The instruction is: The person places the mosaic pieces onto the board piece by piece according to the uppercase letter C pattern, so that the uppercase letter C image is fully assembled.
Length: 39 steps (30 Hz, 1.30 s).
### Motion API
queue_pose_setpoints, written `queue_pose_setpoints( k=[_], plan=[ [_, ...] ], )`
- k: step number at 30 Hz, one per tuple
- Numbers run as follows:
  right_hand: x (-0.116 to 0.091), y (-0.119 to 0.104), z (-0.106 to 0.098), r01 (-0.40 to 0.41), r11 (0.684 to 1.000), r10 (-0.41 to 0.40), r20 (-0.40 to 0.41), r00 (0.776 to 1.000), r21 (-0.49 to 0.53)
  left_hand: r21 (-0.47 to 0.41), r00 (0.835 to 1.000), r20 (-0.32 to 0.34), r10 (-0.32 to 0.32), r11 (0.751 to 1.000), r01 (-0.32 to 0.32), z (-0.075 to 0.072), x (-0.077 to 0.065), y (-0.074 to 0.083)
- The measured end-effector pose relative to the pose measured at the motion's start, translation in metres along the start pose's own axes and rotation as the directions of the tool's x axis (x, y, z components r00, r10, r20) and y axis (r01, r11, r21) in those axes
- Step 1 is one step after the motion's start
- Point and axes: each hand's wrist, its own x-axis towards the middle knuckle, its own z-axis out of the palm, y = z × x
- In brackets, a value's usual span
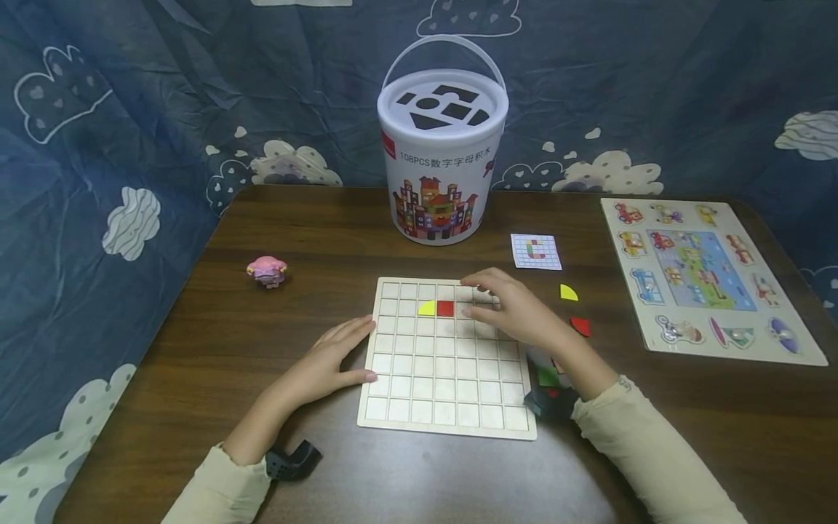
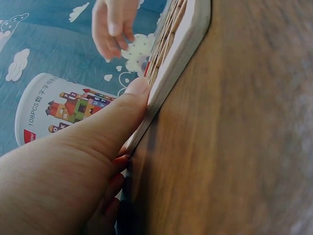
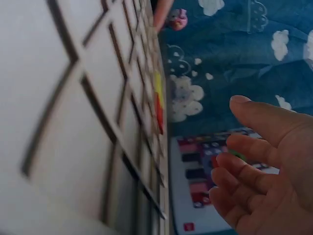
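Observation:
A wooden grid board point(image 1: 422, 370) lies on the table, with a yellow quarter-circle piece point(image 1: 427, 308) and a red square piece point(image 1: 445, 308) side by side in its second row. My left hand point(image 1: 330, 356) touches the board's left edge with thumb and fingertips, fingers fairly straight; in the left wrist view the thumb point(image 2: 132, 95) rests against the rim. Over the upper right of the board hovers my right hand point(image 1: 517, 306), holding nothing, its fingers loosely bent and spread in the right wrist view. Green and red pieces point(image 1: 548, 376) beside the board are partly hidden by the right wrist.
A yellow quarter-circle point(image 1: 568, 292) and a red piece point(image 1: 580, 326) lie right of the board, below a pattern card point(image 1: 537, 252). Behind stands a white bucket point(image 1: 441, 153). A picture puzzle board point(image 1: 713, 280) is at far right, a pink toy point(image 1: 267, 271) at left.

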Motion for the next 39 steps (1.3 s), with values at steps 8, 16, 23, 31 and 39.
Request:
queue_pose_setpoints(
  k=[8,16,23,31,39],
  plan=[
    [-0.027,0.018,-0.030,-0.020,0.995,0.001,-0.186,0.982,-0.099,-0.004,1.000,-0.005,0.005,1.000,-0.005,0.000,0.000,0.001],
    [-0.043,0.064,-0.042,-0.218,0.970,0.189,-0.238,0.953,-0.103,-0.011,1.000,0.010,-0.011,1.000,0.011,0.001,0.000,0.000],
    [-0.048,0.101,-0.044,-0.265,0.956,0.229,-0.245,0.942,-0.128,-0.011,1.000,0.013,-0.013,1.000,0.013,0.001,0.000,-0.001],
    [-0.050,0.109,-0.043,-0.320,0.932,0.270,-0.261,0.927,-0.172,-0.016,1.000,0.016,-0.017,1.000,0.017,0.001,0.000,-0.001],
    [-0.048,0.098,-0.046,-0.332,0.931,0.287,-0.260,0.922,-0.150,-0.008,1.000,0.000,0.009,1.000,-0.009,0.002,0.000,-0.002]
  ],
)
